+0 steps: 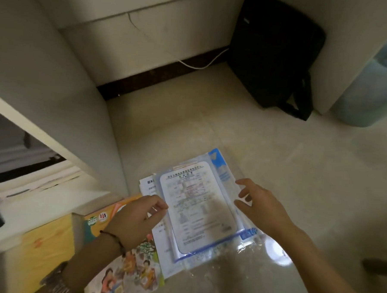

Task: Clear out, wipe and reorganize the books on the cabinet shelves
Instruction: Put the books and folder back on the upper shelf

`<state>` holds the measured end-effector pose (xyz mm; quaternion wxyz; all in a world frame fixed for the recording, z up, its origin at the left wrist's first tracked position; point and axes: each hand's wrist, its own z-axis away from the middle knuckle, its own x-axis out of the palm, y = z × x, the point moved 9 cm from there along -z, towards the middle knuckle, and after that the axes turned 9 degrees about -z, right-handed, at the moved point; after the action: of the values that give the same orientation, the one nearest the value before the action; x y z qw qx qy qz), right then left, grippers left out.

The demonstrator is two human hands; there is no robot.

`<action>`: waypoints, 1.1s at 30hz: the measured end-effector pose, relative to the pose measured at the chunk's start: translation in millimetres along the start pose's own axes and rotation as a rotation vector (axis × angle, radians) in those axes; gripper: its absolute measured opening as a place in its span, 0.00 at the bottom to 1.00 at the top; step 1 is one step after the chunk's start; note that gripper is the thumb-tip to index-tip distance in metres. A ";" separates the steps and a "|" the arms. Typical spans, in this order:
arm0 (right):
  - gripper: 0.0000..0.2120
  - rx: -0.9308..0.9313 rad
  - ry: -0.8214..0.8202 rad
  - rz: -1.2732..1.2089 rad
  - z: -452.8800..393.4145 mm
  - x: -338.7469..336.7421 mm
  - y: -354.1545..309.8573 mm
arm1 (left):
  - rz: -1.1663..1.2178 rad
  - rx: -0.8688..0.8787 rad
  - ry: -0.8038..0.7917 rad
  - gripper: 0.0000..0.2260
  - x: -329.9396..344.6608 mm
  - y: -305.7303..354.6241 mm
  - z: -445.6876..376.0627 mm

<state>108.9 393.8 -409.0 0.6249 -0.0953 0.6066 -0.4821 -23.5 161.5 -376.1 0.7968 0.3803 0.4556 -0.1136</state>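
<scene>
Clearing stage, by the look of it: plastic sleeve point(198, 211) with a printed form lying on a pile of papers point(149, 184) and books point(137, 266) on the floor point(277, 162), just right of the cabinet point(55, 116). Left hand point(135, 219) at the sleeve's left edge, grip nearly together, pinching or only touching, cannot tell. Right hand point(259, 203) at the sleeve's right edge, grip apart. Risk: slick sleeve sliding off the uneven pile, or papers fanning out underneath. Chinese print on the form, too blurred to read; small logos on the orange book point(108, 215) left of the sleeve, illegible.
</scene>
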 end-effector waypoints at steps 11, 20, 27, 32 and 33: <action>0.28 0.020 0.082 -0.126 -5.8 7.6 19.1 | 0.015 -0.125 0.017 0.05 35.5 -30.3 2.8; 0.33 0.202 0.087 -0.274 -31.4 38.3 79.9 | 0.091 -0.253 0.053 0.19 94.4 -66.1 -29.1; 0.41 0.334 0.119 -0.179 -44.6 45.8 117.2 | 0.217 -0.405 0.053 0.27 122.6 -83.8 -37.7; 0.40 0.291 0.061 -0.186 -50.6 54.3 117.2 | 0.278 -0.402 0.087 0.28 126.8 -88.4 -39.3; 0.40 0.273 0.044 -0.248 -51.0 56.6 113.4 | 0.301 -0.411 0.085 0.28 127.2 -88.5 -39.5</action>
<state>109.4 435.5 -539.1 0.5543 -0.0732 0.5326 -0.6355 -24.3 150.0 -535.6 0.8455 0.2783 0.4402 0.1174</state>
